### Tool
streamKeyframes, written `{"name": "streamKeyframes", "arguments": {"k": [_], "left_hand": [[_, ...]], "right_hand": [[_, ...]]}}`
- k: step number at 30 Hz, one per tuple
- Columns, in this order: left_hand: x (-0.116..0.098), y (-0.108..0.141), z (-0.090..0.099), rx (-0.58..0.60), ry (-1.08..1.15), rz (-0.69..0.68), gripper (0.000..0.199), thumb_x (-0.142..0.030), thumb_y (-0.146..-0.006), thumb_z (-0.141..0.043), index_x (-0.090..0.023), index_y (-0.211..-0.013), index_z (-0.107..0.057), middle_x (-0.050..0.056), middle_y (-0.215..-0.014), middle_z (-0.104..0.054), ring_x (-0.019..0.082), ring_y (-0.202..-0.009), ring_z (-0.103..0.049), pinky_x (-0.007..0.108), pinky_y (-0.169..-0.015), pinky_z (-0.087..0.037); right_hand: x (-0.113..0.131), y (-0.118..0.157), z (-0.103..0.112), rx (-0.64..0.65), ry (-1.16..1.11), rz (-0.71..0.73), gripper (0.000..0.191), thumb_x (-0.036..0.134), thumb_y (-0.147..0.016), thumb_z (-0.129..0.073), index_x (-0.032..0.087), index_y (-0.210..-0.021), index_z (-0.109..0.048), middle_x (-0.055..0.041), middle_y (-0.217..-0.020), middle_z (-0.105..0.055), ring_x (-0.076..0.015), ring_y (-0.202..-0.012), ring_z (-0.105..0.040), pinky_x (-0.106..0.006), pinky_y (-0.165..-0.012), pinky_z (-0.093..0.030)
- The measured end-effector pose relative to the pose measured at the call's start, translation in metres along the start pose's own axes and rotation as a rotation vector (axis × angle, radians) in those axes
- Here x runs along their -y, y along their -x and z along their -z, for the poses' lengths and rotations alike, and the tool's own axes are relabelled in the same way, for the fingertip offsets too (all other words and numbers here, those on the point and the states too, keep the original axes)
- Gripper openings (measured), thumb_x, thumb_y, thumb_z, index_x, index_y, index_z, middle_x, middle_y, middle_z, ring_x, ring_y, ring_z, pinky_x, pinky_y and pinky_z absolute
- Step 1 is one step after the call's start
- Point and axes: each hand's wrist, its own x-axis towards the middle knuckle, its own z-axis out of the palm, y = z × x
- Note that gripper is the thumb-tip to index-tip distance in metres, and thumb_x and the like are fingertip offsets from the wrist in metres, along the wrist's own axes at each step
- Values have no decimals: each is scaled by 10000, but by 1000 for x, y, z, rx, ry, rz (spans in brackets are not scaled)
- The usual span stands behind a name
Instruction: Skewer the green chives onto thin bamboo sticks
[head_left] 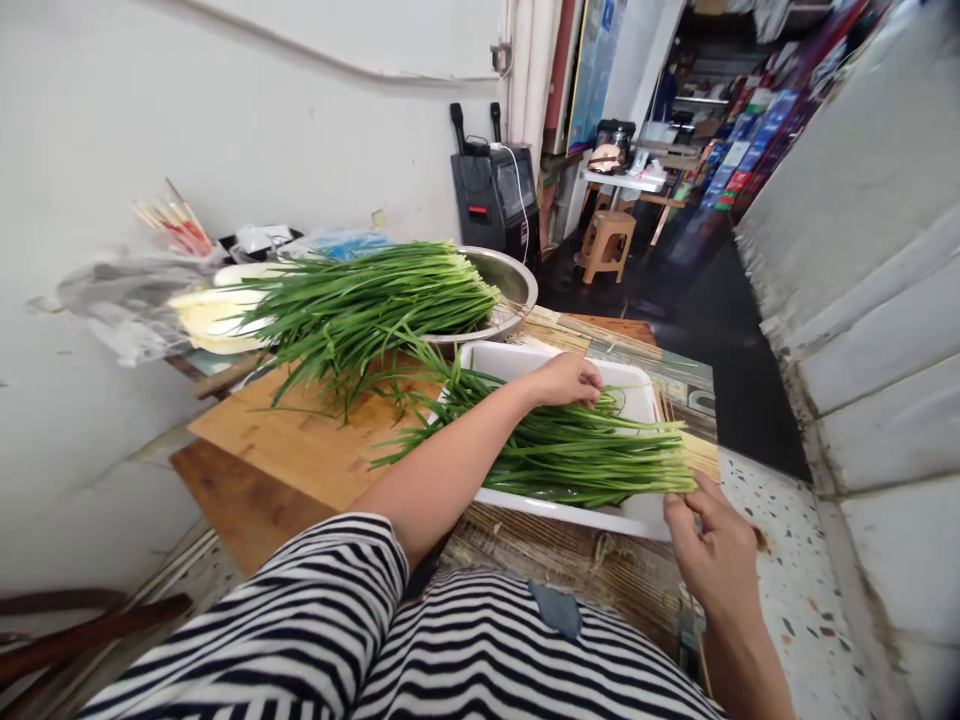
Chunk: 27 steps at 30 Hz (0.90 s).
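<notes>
A bunch of garlic chives [577, 455] lies across a white plastic basin [517, 352], its pale cut ends pointing right and its leaves spilling over the left rim. Above the bunch, my left hand [566, 380] has its fingers curled closed at a thin loose stalk; its grip is partly hidden. At the basin's right end, my right hand [712, 545] pinches the pale ends at the near edge of the bunch between thumb and fingers. A larger heap of garlic chives [390, 295] rests over a round metal bowl [525, 290] behind, with leaves drooping onto a wooden board [300, 450].
Pale cabbage leaves [225, 320], plastic bags [112, 300] and a bundle of skewers [176, 225] sit at the back left. A black speaker [495, 195] with microphones stands by the wall. Beyond are a plastic stool [606, 240] and a small white table [626, 180].
</notes>
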Motion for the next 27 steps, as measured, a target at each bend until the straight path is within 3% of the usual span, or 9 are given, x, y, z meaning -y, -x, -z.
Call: {"name": "streamKeyframes", "arguments": {"k": [3, 6, 9, 17, 27], "left_hand": [[-4, -1, -8, -50, 199, -26, 279, -72, -761, -569, -91, -1014, -686, 60, -767, -706, 71, -542, -605, 226, -607, -509], [-10, -1, -16, -82, 126, -156, 315, -141, -767, -604, -116, -1065, -703, 28, -741, -705, 66, -542, -578, 220, -623, -498], [-15, 2, -21, -128, 8, -236, 261, -212, -770, -626, -136, -991, -741, 15, -729, -716, 94, -646, -617, 217, -699, -496], [-19, 2, -30, -138, -117, -230, 245, -201, -805, -563, -134, -944, -753, 29, -787, -744, 118, -783, -662, 204, -756, -487], [-20, 1, -35, -118, -127, -242, 245, -206, -817, -547, -136, -932, -751, 24, -771, -740, 112, -740, -652, 196, -719, -484]], "right_hand": [[3, -1, 0, -9, -10, 16, 195, 253, -842, -484, 215, -716, -628, -63, -881, -638, -205, -902, -601, -337, -807, -477], [6, -2, 0, -29, -21, 19, 220, 251, -851, -480, 211, -668, -596, -55, -809, -608, -197, -878, -594, -330, -801, -469], [7, -3, 0, -28, -27, 4, 244, 262, -862, -478, 207, -639, -561, -54, -812, -604, -182, -831, -578, -316, -766, -459], [9, -4, 1, -16, -23, 11, 268, 266, -879, -474, 197, -623, -513, -60, -849, -607, -170, -829, -564, -292, -735, -428], [7, -4, -1, -10, 6, 23, 279, 259, -884, -459, 202, -612, -479, -62, -826, -582, -174, -834, -557, -306, -753, -431]]}}
